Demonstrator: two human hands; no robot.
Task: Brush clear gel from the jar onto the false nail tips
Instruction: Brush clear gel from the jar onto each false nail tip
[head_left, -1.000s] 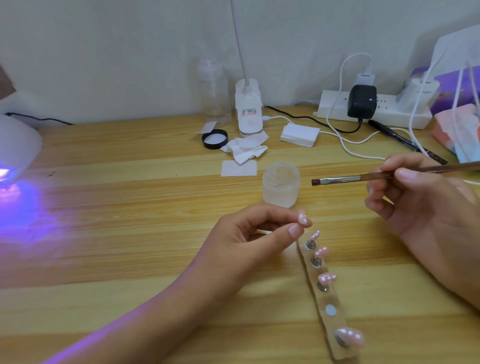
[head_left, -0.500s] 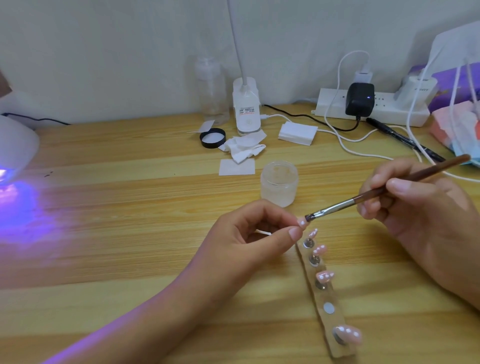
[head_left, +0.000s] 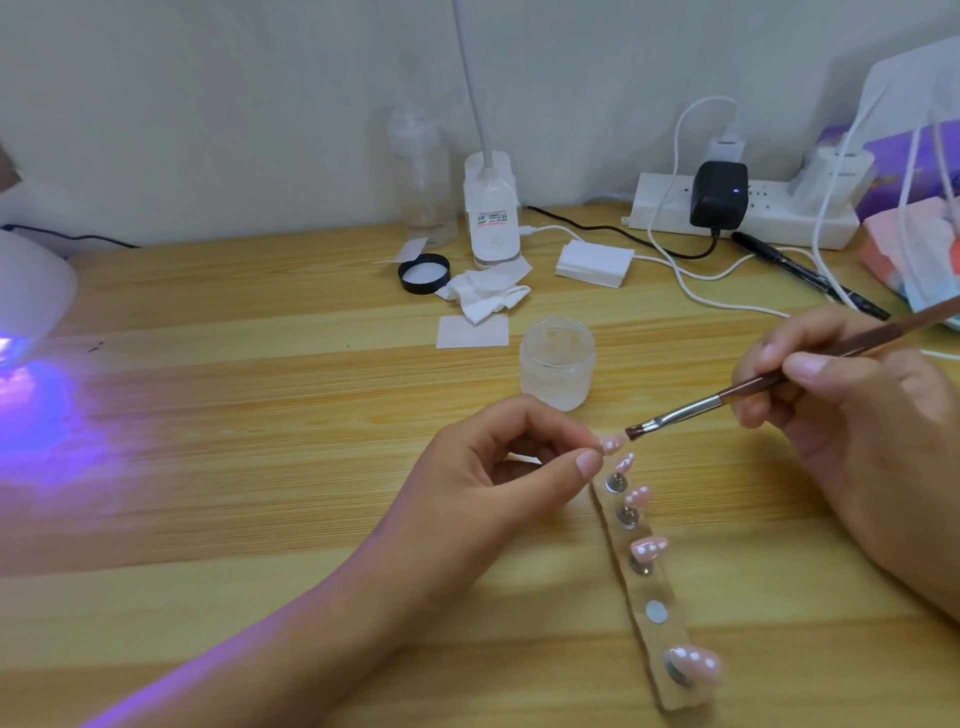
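1. Fingers (head_left: 589, 461) of the left hand (head_left: 498, 467) pinch one pink false nail tip (head_left: 613, 445) by its base, thumb and index together on it. The other fingers are curled loosely underneath.
2. The tip is held above the table (head_left: 260, 415) with its free end pointing right, probably so its whole face is open to the brush.
3. The right hand (head_left: 852, 415) grips the brush (head_left: 701, 402) pencil-style, with the thumb on top of the brown handle and the fingers wrapped round it. This grip suits fine strokes.
4. The bristles sit at the held tip's far end. They look to be touching it, but the view is too small to be sure.
5. The gel jar (head_left: 557, 364) stands open on the table just behind the left fingertips, between the hands and near for reloading. Its likely lid, the black cap (head_left: 423, 274), lies well behind beside crumpled wipes (head_left: 483, 299).
6. The holder strip (head_left: 649, 590) lies flat just below the held tip. Four more tips stand on mounts, e.g. the nearest tip (head_left: 696, 665).
7. One bare disc (head_left: 656, 612) is probably the held tip's seat.
8. Step: coating the held tip; the tips on the strip probably follow.
9. The curing lamp (head_left: 31, 296) at far left glows purple, well apart.
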